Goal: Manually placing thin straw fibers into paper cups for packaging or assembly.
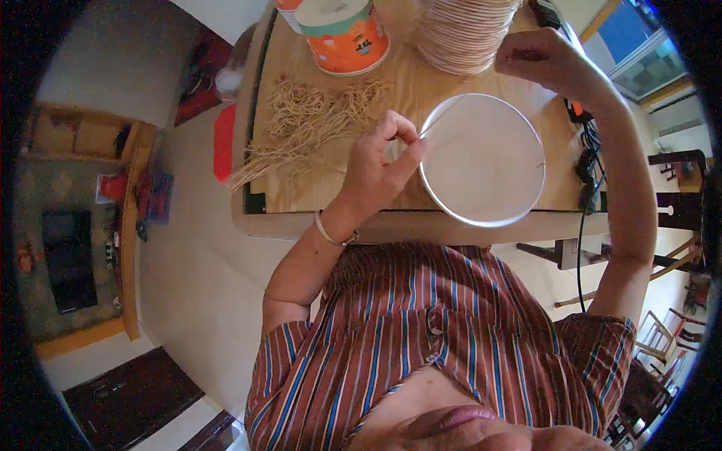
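A round white tub [485, 161] with a bright rim sits at the table's near edge, and I look down into its pale inside. My left hand [387, 154] has thumb and forefinger pinched at the left part of this rim. Up at the far right, my right hand [538, 60] is raised beside a thick roll of cream cord [466, 34]. Its fingers are bent together, and whatever they hold is too small to make out. A loose bundle of tan cord strands [308, 124] lies left of my left hand, its ends hanging past the table's left side.
An orange patterned paper tub [350, 45] stands at the back of the wooden table [286, 188]. Black cables [589, 161] run along the right edge, one hanging down. A red strip [223, 143] lies beyond the left edge. Wooden chairs [658, 334] are at the far right.
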Available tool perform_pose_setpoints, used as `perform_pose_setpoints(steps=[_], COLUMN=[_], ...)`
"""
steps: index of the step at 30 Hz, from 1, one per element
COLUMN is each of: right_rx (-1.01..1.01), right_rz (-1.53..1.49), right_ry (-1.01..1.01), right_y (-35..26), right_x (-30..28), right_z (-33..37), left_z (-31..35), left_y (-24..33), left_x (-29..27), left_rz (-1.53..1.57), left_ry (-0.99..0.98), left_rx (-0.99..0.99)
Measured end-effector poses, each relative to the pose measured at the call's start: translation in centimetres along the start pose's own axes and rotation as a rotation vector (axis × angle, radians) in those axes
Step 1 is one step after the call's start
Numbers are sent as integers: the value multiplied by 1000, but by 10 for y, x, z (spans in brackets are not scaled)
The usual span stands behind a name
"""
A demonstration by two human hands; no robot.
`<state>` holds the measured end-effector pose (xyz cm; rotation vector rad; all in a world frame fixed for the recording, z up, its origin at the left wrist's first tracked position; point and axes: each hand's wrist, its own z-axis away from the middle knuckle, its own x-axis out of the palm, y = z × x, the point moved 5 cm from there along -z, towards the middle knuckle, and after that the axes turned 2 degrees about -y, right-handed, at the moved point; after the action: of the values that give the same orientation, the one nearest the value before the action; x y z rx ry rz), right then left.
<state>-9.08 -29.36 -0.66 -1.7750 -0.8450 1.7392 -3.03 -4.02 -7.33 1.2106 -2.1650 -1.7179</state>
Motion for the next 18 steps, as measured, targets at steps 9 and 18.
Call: perform_pose_setpoints(steps=[9, 18], right_rx=[96, -81], right_rz=[-298, -354], right_ry=[-9, -71], right_y=[84, 85], right_x=[68, 88], right_z=[-13, 13], left_z=[-3, -2], left_y=[-5, -9], left_x=[7, 2], left_rz=[361, 373], left_ry=[-22, 169], left_rx=[-431, -382])
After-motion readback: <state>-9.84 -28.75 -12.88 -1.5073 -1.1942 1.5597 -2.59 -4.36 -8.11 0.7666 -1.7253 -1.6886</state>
